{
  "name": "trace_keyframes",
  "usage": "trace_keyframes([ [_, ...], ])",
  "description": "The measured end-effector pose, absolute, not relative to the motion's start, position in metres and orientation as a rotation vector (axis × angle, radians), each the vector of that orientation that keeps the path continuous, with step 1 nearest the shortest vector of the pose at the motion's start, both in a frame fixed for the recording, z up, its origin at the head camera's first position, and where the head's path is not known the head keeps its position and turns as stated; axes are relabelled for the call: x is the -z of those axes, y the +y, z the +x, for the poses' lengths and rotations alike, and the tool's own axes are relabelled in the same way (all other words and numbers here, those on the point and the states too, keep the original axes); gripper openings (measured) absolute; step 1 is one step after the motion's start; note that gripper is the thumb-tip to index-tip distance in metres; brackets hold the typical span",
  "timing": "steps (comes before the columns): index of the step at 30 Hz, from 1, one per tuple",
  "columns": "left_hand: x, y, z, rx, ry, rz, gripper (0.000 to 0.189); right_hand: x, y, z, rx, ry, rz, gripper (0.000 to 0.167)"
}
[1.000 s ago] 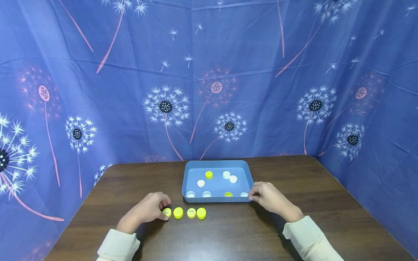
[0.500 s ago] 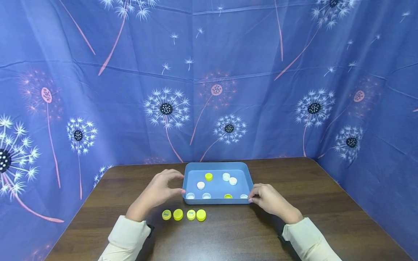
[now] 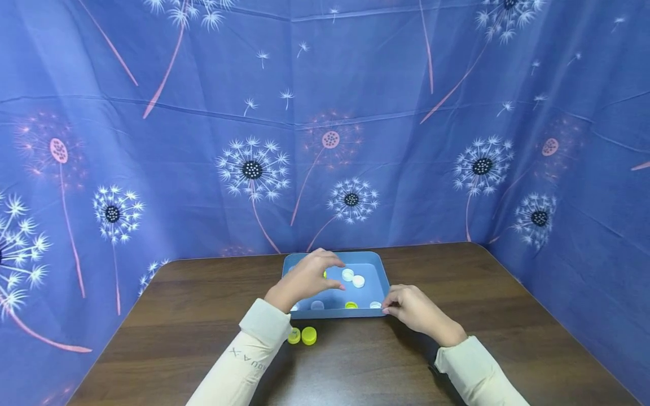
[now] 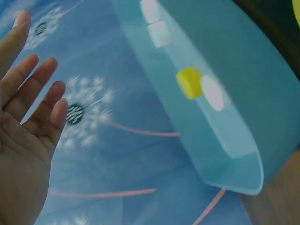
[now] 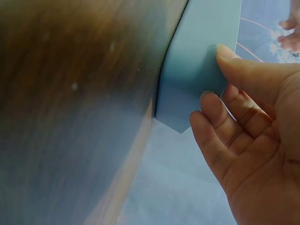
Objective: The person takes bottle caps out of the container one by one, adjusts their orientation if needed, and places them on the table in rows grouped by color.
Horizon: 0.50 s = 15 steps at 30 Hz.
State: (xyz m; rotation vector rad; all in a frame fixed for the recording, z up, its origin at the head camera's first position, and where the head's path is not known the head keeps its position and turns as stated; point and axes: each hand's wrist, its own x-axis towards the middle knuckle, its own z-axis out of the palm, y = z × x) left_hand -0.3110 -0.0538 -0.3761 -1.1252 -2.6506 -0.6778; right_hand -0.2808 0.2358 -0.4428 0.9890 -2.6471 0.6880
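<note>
My left hand (image 3: pixel 306 277) hovers over the left half of a blue tray (image 3: pixel 339 314), thumb and fingers spread apart with nothing between them. In the left wrist view its palm (image 4: pixel 23 140) faces the camera, fingers loosely extended. My right hand (image 3: pixel 420 314) pinches the tray's front right corner; the right wrist view shows the thumb (image 5: pixel 248 70) on the blue wall and fingers curled at the rim. Inside the tray are white caps (image 3: pixel 358 281) and yellow caps (image 3: pixel 351 305), some hidden by my left hand. A yellow cap (image 4: pixel 189 83) beside a white cap (image 4: pixel 213 93) also shows in the left wrist view.
Two yellow caps (image 3: pixel 308 336) lie on the brown wooden table (image 3: pixel 355 366) in front of the tray, close to my left sleeve (image 3: pixel 254 344), which covers the table left of them. A blue dandelion-print cloth (image 3: pixel 396 169) hangs behind and around the table.
My left hand has left the row of yellow caps, passed the tray's left edge and moved right over the tray. The right hand stays at the tray's corner.
</note>
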Motion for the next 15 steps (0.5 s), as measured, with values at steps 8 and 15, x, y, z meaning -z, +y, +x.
trace_keyframes([
  [8,0.406,-0.038,-0.338,0.730,-2.860,-1.137,0.046,0.443,0.234,-0.281,-0.713,-2.644,0.986,0.012],
  [15,0.423,-0.025,-0.336,0.489,-2.906,-1.237,0.042,0.441,0.235,-0.279,-0.702,-2.644,0.972,0.011],
])
